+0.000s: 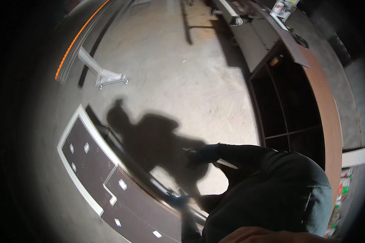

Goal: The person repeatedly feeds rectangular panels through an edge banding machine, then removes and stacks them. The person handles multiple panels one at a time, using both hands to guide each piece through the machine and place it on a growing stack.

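My left hand (176, 200), in a dark blue glove, is at the edge of a dark brown panel (142, 204) on the left. A small pale thing shows at its fingers; they are too blurred to tell whether they grip it. My right hand (205, 155), also in a dark blue glove, is farther out over the shadowed floor. A small shiny bit shows by its fingertips, and a narrow pale strip (227, 163) shows beside the wrist. Shadow hides how those fingers are set. Along the panel runs a dark rail with a bright stretch (160, 186).
Small white labels dot the panels, and a white frame (75, 182) borders the left one. A brown-topped cabinet (326, 109) with dark open compartments stands on the right. Upper left are a white stand foot (109, 77) and an orange-edged rail (79, 38). My shadow falls across the concrete floor (182, 81).
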Demonstrator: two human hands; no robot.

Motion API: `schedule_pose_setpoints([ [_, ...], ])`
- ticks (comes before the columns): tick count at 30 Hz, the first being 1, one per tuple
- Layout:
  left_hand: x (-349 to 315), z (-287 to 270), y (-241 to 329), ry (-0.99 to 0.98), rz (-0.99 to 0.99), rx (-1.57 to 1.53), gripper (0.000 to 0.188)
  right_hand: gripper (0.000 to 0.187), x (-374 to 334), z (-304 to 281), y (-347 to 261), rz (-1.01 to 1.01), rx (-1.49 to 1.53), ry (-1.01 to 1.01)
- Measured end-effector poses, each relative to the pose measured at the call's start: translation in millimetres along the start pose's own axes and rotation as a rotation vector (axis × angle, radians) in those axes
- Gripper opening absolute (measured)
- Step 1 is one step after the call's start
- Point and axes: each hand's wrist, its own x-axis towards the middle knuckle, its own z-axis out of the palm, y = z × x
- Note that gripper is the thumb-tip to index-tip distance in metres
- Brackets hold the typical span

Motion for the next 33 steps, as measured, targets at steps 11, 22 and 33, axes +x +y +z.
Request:
schedule_pose_setpoints([
  [11, 194.7, 14.6, 569.1, -0.934, 0.492, -0.84, 0.061, 0.027, -308.8, -235.9, -28.2, -0.028, 1.338, 1.558],
  [22, 110.9, 103.1, 1085.0, -1.961, 0.295, -0.886, 0.105, 0.042, -389.1, -268.0, -95.6, 0.259, 0.865, 2.216],
  [33, 67.3, 145.4, 1181.9, -2.242, -0.002, -0.962, 0.028, 0.04, -513.3, -195.6, -183.5, 1.552, 0.67, 1.807],
])
